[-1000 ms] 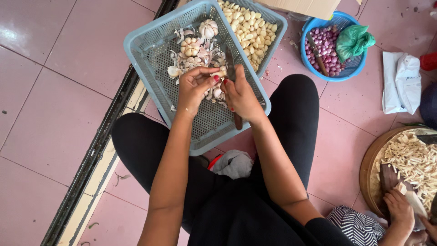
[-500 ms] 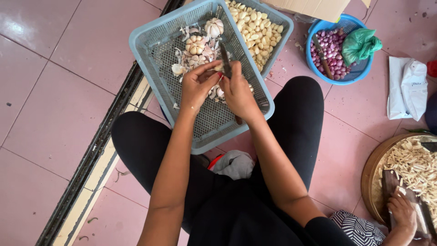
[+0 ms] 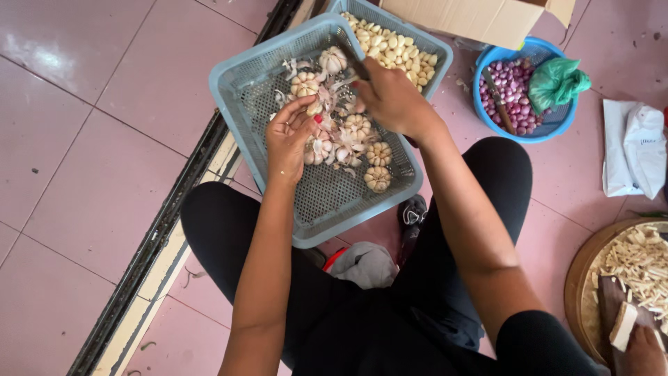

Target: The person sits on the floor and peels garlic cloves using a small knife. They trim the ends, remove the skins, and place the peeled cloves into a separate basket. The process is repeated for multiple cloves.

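- Fingers (image 3: 304,120) of the left hand (image 3: 291,139) are pinched together on a pale garlic clove (image 3: 315,109), thumb and fingertips closed on it above the tray.
- Right hand (image 3: 394,97) is curled shut round a knife (image 3: 356,68); only a dark bit of it pokes out past the knuckles, toward the far bulbs.
- Garlic (image 3: 358,143) lies in a loose heap under both hands: whole bulbs, round and ribbed, off-white with a pink blush, mixed with split cloves and thin, papery, curling skins.
- Tray (image 3: 245,104) holding the garlic is pale blue plastic, rectangular, with mesh floor and slotted walls; it rests tilted across the person's lap and knees.
- Second tray (image 3: 435,54) of the same blue mesh sits just behind the first, touching it, filled with smooth, creamy, peeled cloves (image 3: 396,47).
- Bowl (image 3: 540,129), round and bright blue, stands to the right on the floor, with small purple shallots (image 3: 511,87), a second knife and a crumpled green bag (image 3: 557,82) in it.
- Box (image 3: 480,17) of brown cardboard lies beyond the trays.
- Floor (image 3: 90,104) is glossy pink tile, with a dark metal track running diagonally at left.
- Round wooden board (image 3: 581,292) at far right carries pale cut strips, with another person's hand (image 3: 640,351) at its edge.
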The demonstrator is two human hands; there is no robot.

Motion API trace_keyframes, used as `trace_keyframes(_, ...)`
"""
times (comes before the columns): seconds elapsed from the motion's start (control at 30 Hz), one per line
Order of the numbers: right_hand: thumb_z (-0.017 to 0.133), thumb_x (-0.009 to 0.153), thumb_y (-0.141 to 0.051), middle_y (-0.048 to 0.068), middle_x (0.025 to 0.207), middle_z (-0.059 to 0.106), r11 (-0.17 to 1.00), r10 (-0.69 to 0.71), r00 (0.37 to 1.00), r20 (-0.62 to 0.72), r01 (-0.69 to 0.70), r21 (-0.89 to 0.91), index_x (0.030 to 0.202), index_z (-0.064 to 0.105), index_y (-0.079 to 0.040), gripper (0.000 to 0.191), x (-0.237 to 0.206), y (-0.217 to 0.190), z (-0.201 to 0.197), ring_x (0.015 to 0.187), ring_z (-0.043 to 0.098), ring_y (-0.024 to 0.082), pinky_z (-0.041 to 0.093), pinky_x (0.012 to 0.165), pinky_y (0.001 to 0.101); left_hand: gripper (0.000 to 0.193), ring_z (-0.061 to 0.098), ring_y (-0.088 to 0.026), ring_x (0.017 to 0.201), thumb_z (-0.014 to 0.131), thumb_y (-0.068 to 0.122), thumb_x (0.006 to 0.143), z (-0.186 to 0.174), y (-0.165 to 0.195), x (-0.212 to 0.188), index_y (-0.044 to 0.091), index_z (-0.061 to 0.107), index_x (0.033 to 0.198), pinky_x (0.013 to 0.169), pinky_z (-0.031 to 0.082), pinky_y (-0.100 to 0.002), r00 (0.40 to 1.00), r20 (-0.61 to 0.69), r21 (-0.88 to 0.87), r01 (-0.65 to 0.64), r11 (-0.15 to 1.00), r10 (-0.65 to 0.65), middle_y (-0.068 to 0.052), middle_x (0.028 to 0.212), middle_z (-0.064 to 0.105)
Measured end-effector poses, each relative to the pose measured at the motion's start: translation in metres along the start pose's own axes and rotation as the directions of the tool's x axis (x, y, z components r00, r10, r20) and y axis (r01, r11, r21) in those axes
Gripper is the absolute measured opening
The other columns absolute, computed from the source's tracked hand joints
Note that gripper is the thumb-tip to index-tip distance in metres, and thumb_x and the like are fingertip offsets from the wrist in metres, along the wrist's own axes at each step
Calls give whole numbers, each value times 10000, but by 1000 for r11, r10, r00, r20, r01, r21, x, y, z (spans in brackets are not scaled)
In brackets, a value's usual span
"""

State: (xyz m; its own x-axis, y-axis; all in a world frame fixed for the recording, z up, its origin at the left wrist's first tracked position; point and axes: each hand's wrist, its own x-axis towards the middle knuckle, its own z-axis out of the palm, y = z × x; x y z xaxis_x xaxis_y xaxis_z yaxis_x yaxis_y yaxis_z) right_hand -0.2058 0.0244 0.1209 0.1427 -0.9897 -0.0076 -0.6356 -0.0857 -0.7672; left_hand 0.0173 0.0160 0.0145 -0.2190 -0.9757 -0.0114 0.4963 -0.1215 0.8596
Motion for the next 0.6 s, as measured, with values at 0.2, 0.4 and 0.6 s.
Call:
trace_keyframes(0.2, 646, 1011, -194, 110, 679, 698, 997, 72, 997, 0, -72, 26, 952, 645, -12, 192, -5, -15, 19, 529, 676, 254, 511, 464, 362, 420, 671, -154, 1145, 713, -147, 882, 11, -10, -2, -49, 646, 1286, 966, 596, -272, 990, 108, 120, -109, 987, 96, -121, 1323, 669)
trace_keyframes(0.4, 709, 947, -88, 159, 648, 651, 992, -128, 966, -226, 123, -37, 1008, 659, 43, 154, -11, 1, 26, 573, 673, 285, 529, 561, 404, 413, 667, -160, 1149, 720, -138, 898, 12, -15, -2, -58, 646, 1297, 972, 600, -280, 996, 87, 63, -24, 998, 18, -137, 1315, 678)
trace_keyframes(0.6, 671, 1003, -99, 124, 691, 711, 995, 96, 966, -241, -93, 23, 1035, 662, 21, 125, -16, 13, 16, 539, 685, 202, 537, 508, 337, 396, 676, -173, 1185, 732, -118, 902, 13, -8, -4, -58, 650, 1285, 980, 596, -278, 996, 92, 46, -10, 999, 5, -138, 1308, 692)
